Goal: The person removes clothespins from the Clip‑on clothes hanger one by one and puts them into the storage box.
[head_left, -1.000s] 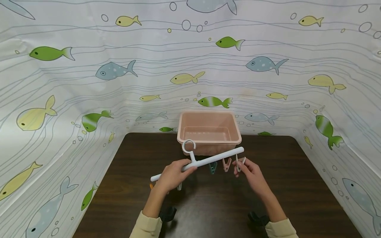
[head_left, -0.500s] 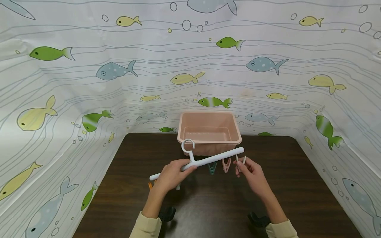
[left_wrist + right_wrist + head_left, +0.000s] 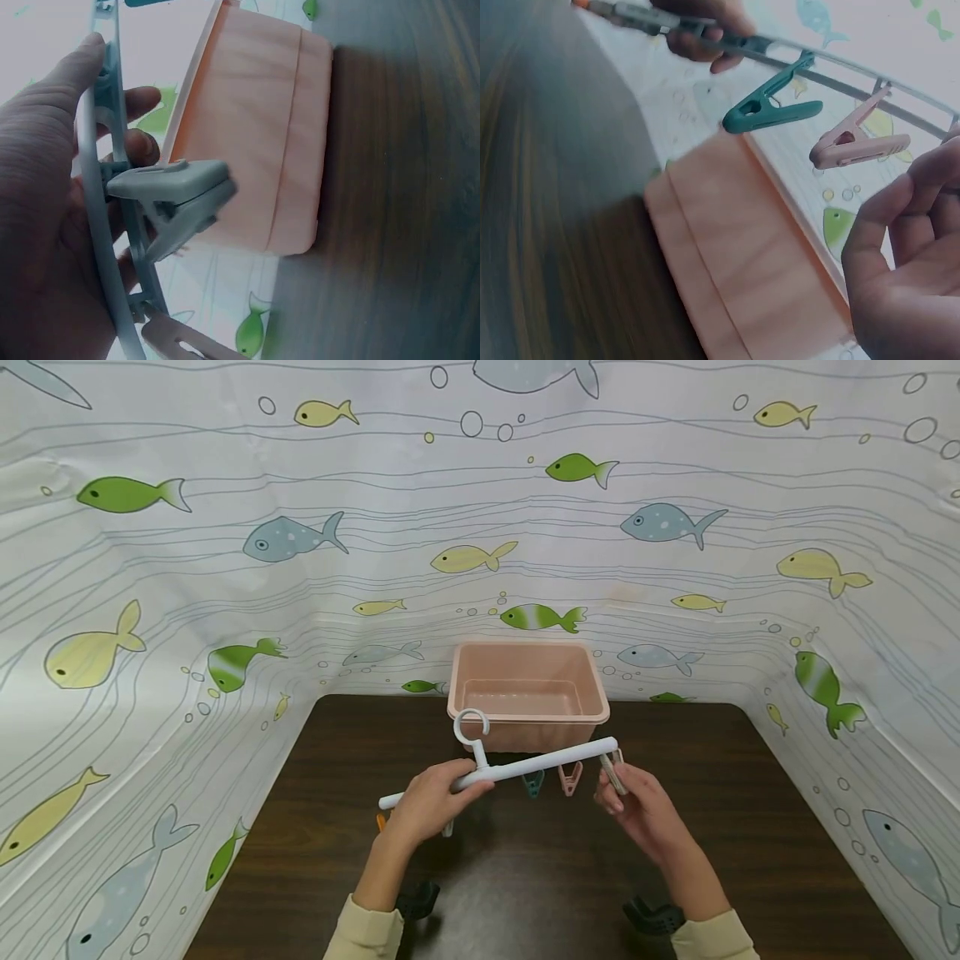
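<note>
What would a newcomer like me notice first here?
Probably the white hanger, held above the dark table by the left hand, while the right hand pinches a pale clip near its right end. Next, perhaps, the green clip and pink clip hanging from its bar between the hands. Behind stands a pink bin, before a bold fish-patterned backdrop.
</note>
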Demonstrator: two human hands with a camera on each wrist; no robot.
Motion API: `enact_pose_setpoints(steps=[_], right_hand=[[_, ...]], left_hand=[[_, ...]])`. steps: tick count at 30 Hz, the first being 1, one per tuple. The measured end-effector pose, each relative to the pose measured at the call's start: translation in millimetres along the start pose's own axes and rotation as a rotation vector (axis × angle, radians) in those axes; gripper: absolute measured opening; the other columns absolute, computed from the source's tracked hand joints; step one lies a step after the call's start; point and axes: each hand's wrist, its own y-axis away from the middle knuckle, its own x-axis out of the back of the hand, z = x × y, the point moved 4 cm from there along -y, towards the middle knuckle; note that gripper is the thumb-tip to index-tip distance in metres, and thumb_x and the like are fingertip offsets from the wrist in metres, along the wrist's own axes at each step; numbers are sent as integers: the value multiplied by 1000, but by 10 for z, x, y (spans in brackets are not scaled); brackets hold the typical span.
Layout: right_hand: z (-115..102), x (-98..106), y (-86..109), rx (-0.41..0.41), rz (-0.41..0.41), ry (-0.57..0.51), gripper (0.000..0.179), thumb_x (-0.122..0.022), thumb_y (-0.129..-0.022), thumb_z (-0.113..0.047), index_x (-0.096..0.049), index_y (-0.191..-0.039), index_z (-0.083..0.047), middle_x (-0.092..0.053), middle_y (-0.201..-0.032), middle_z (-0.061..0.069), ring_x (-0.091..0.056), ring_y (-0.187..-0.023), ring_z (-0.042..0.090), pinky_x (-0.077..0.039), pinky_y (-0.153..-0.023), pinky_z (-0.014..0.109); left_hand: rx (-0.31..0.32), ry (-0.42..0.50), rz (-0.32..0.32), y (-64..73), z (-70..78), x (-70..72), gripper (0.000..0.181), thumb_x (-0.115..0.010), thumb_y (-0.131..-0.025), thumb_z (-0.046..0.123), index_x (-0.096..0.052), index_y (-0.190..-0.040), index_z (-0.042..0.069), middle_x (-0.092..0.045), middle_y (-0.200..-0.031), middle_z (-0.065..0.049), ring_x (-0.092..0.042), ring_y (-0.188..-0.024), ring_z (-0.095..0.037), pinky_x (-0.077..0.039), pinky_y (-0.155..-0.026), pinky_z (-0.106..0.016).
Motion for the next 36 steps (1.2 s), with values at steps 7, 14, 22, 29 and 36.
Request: enact_pose_setpoints(steps=[7, 14, 22, 29, 36], right_hand=[[31, -125, -15, 24, -280, -425, 62, -2, -118, -17, -61, -123, 0, -29, -76, 5, -22, -68, 24, -47, -100, 29], [67, -136, -20, 54, -390, -531, 62, -4, -119, -21, -61, -125, 1, -28, -68, 5, -22, -51, 19, -30, -73, 32], [28, -163, -47, 62, -444, -476, 59, -5, -119, -20, -59, -126, 1, -32, -67, 5, -26, -46, 21, -19, -64, 37], [-19, -131, -61, 67, -368, -374, 63, 0, -118, -15, -60, -126, 4, -31, -67, 7, -27, -50, 22, -19, -65, 39], [-62, -14, -47, 63, -281, -220, 64, -1, -117, -8, -63, -129, 3, -32, -72, 8, -26, -57, 21, -19, -68, 40]], left_hand=[[-136, -125, 91, 8, 78, 34, 25, -70, -102, 53, -64, -95, 29, -59, -80, 16, -50, -70, -3, -43, -77, -30], [-260, -439, 223, 64, 141, 89, 33, -65, -104, 53, -59, -101, 21, -67, -91, 9, -60, -86, -14, -37, -87, -41], [-336, -549, 298, 97, 98, 113, 36, -66, -103, 52, -58, -104, 17, -67, -93, 5, -59, -86, -17, -33, -85, -41], [-309, -508, 300, 106, 49, 110, 33, -72, -101, 47, -57, -102, 18, -61, -88, 6, -58, -84, -17, -35, -84, -41], [-280, -491, 307, 125, -9, 122, 32, -71, -102, 46, -57, -102, 18, -56, -85, 6, -58, -85, -16, -37, -85, -41]])
